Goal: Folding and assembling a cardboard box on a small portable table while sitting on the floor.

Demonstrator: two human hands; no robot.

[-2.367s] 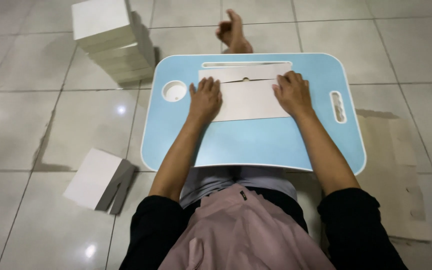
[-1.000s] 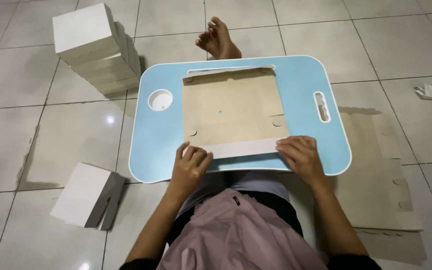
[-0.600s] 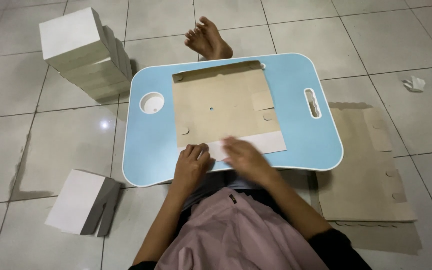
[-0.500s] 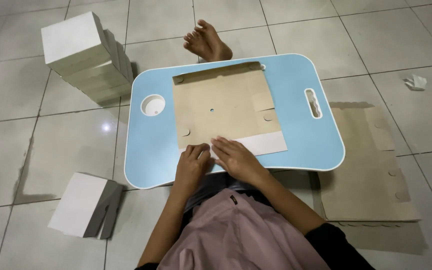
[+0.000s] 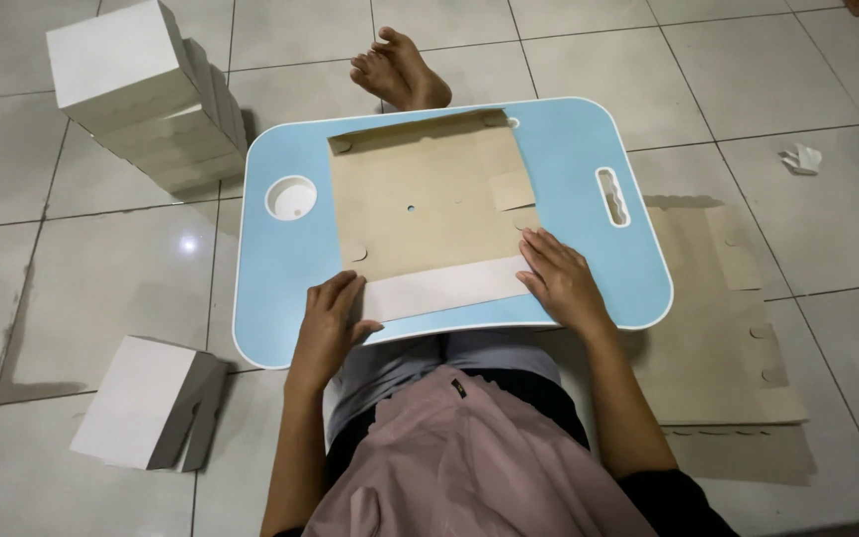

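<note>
From the head camera, a flat brown cardboard sheet [image 5: 425, 204] lies on a light blue lap table [image 5: 589, 268], brown side up, with its near flap [image 5: 446, 288] folded over so the white face shows. The sheet sits in the middle of the table, its far edge close to the table's far rim and its near flap just short of the near rim.

The left hand [image 5: 328, 323] rests at the near left corner of the sheet. Its fingers lie loosely together, pointing away from the person, with the thumb stretched right onto the end of the white flap. It grips nothing; it presses flat on table and flap.

The right hand [image 5: 561, 280] lies at the near right corner, palm down, fingers slightly spread and extended, their tips on the brown cardboard and the right end of the white flap. It also pinches nothing.

A round cup hole [image 5: 291, 197] is in the table's left part, and a slot handle [image 5: 612, 196] in its right part. A bare foot [image 5: 400, 72] shows beyond the table. On the tiled floor, a stack of white boxes [image 5: 141, 94] stands far left, a single white box [image 5: 146, 403] lies near left, more flat cardboard [image 5: 723, 328] lies to the right, and a crumpled scrap [image 5: 800, 157] sits far right
</note>
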